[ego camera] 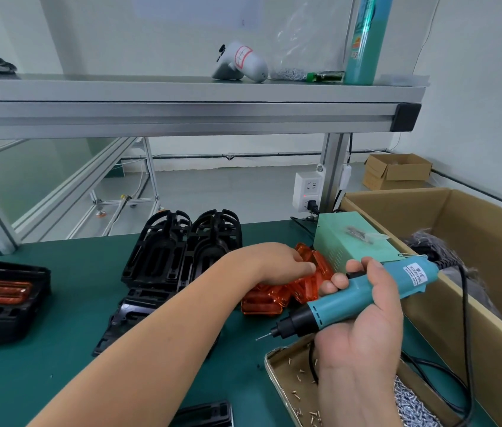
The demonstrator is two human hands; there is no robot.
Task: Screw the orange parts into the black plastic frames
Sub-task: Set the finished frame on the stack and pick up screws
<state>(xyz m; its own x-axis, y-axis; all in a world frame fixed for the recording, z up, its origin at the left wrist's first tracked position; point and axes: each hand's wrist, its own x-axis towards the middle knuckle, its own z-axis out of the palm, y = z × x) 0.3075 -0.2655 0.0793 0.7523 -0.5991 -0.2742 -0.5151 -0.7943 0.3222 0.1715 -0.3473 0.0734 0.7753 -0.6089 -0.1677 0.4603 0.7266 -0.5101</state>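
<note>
A heap of clear orange parts (266,298) lies mid-table on the green mat. My left hand (277,260) reaches across onto the heap, its fingers curled over an orange part at the top. My right hand (363,315) grips a teal electric screwdriver (363,294), bit pointing down-left with a screw at its tip. Black plastic frames (182,248) stand stacked behind my left arm, and one black frame (126,318) lies flat under my forearm. At the far left a black frame (3,300) holds an orange part.
A metal tray (289,380) with loose screws sits at the lower right. A green power box (351,245) stands behind the orange heap. A large open cardboard box (459,241) fills the right side. An aluminium shelf (182,112) runs overhead. Another black frame (203,414) lies at the bottom edge.
</note>
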